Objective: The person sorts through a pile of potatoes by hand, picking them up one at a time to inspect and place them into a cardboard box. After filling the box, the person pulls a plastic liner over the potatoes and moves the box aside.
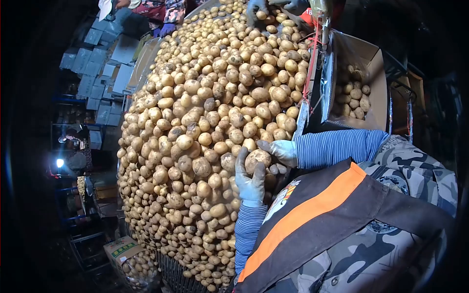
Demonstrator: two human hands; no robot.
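Observation:
A large potato sits between my two gloved hands at the near edge of a big heap of potatoes. My left hand, in a dirty pale-blue glove, has its fingers and thumb closed around this potato. At the potato's other side, my right hand grips it too, one digit along its upper edge and the others curled lower down. Parts of the right fingers are in shadow. Smaller potatoes press close around both hands. Blue striped sleeves cover my forearms.
A lined cardboard box holding potatoes stands beside my right arm. Another person's gloved hands are on the heap at the top. An open carton with bagged potatoes is at lower left. Stacked boxes stand beyond the heap.

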